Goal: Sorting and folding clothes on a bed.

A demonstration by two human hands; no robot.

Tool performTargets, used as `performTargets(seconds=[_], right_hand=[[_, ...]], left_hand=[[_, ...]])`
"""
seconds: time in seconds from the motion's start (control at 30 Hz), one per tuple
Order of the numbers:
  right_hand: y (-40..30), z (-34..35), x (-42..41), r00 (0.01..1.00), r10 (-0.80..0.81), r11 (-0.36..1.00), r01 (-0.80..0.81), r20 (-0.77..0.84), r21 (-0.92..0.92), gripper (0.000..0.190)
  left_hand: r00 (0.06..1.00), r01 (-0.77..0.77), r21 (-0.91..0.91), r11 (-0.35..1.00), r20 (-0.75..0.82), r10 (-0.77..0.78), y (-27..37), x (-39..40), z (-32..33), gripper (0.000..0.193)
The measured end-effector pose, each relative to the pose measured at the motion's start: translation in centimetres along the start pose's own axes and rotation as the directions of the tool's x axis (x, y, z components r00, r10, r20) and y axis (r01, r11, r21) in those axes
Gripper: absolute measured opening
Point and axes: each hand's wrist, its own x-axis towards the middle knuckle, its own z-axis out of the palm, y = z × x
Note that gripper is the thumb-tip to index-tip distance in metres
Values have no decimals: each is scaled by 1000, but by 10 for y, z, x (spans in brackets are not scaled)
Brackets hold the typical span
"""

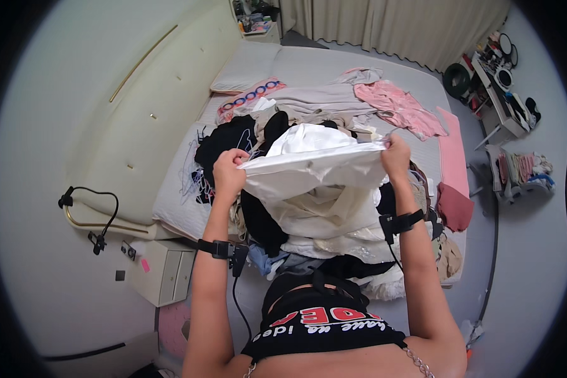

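Note:
Stretched between my two hands is a white satiny garment (pixel 316 165), its upper edge pulled nearly straight. My left hand (pixel 229 175) grips one end of that edge. The other end is pinched in my right hand (pixel 397 156), where a thin grey piece, perhaps a strap or hanger hook, sticks up. The garment's lower part hangs over a heap of clothes (pixel 349 245) on the bed. Cream and white pieces lie closest below it. Just left of my left hand are black clothing (pixel 224 139) and a tangle of wire hangers (pixel 192 177).
The bed (pixel 321 56) has a padded headboard (pixel 146 118) on the left. Pink clothing (pixel 397 104) lies at its far right. A white nightstand (pixel 163 274) stands at the near left, with a black clamp-on phone holder (pixel 97 241) above. A vanity table (pixel 501 104) and a chair with clothes (pixel 519 175) stand right.

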Motion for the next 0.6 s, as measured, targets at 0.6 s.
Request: performTargets(seconds=[0.6], right_hand=[[-3, -75, -30, 805, 257, 929, -358, 535, 93, 45]], left_hand=[[780, 623, -630, 463, 539, -317, 2, 42, 97, 17]])
